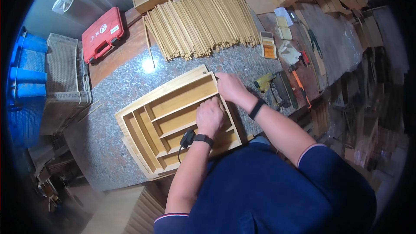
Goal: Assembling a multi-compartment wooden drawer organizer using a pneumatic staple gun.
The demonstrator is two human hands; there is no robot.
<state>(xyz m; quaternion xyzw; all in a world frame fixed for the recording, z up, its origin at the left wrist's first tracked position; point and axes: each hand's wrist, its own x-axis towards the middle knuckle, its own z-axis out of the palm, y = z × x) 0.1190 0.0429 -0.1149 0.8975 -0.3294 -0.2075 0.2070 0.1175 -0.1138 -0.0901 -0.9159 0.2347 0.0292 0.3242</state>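
Observation:
A light wooden drawer organizer (149,105) with several compartments lies tilted on the speckled stone-topped table, close to my body. My left hand (211,116) reaches down into it, fingers curled in beside the right end wall; their tips are hidden, so what they pinch cannot be made out. At the far right corner, my right hand (232,88) is closed around the outside of the organizer's edge. Its fingertips are partly out of sight. A small black device (187,138) with a cable sits by my left wrist's band.
Many thin wooden strips (203,21) are piled at the back. A red case (102,34) and a mesh crate (65,65) stand left. To the right lie a yellow-green nail gun (265,82), an orange-handled hammer (300,84) and a small box (268,45) with orange contents.

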